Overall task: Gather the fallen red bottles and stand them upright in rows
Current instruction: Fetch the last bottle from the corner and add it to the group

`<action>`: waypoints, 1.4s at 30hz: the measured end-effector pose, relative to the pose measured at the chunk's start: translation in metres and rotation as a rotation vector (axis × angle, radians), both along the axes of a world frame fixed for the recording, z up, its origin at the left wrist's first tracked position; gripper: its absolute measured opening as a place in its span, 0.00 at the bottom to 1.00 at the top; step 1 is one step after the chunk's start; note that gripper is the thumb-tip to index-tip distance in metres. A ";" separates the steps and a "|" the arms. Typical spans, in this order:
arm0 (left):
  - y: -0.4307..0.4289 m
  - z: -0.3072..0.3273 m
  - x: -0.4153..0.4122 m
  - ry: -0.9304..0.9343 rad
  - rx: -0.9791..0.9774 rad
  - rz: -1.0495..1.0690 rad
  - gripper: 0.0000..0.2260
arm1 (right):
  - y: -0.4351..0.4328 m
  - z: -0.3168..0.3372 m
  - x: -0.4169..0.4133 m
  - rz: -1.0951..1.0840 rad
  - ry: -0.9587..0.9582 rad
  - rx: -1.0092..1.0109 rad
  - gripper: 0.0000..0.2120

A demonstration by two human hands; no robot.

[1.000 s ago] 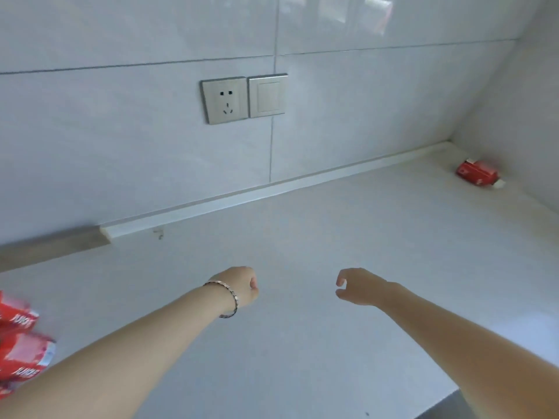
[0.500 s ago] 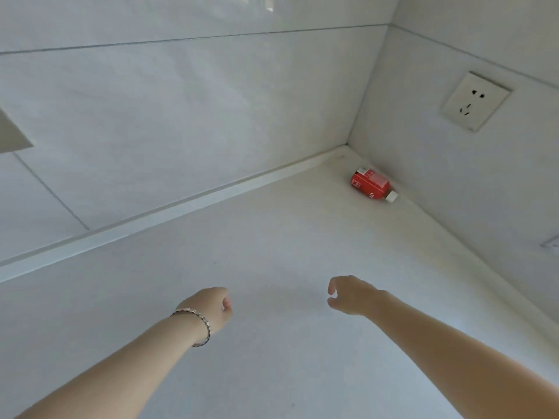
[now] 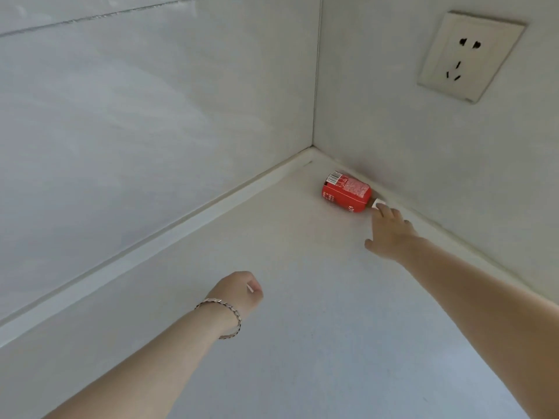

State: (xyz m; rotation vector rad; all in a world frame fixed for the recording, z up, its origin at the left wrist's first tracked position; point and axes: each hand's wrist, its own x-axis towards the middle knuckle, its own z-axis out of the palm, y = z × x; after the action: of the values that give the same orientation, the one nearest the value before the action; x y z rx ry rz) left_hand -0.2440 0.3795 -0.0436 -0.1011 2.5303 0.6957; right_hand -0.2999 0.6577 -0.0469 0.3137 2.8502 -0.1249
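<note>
One red bottle [image 3: 346, 192] with a white cap lies on its side in the far corner of the white counter [image 3: 302, 297], close to the right wall. My right hand [image 3: 390, 234] stretches out to it with fingers spread; the fingertips are at the white cap, holding nothing. My left hand [image 3: 239, 293], with a bracelet on the wrist, hovers over the middle of the counter with its fingers curled in and nothing in them. No other bottles are in view.
Tiled walls meet at the corner behind the bottle. A wall socket [image 3: 470, 55] sits on the right wall above the counter. A raised white strip [image 3: 169, 234] runs along the back wall's foot.
The view has swung right and closer to the corner. My right hand has reached forward from mid-counter to the bottle's cap. The left hand stays curled.
</note>
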 end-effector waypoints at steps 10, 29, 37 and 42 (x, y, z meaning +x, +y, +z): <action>-0.001 -0.014 -0.022 0.001 -0.088 -0.055 0.09 | 0.021 -0.031 -0.030 -0.141 0.159 -0.321 0.21; -0.002 0.000 -0.004 0.011 -0.118 -0.143 0.05 | -0.050 -0.032 -0.026 0.119 0.133 -0.204 0.15; -0.024 0.011 0.013 0.015 -0.079 -0.125 0.05 | -0.046 0.031 0.067 0.201 -0.097 -0.450 0.06; -0.036 0.023 0.029 0.025 -0.097 -0.154 0.05 | -0.049 0.072 0.091 0.277 -0.179 -0.391 0.06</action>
State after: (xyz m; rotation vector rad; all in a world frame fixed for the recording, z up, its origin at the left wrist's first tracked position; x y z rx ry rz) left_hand -0.2147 0.3436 -0.0209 0.0690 2.5631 0.5171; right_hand -0.2090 0.6083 0.0248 -0.1429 2.5836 -0.5568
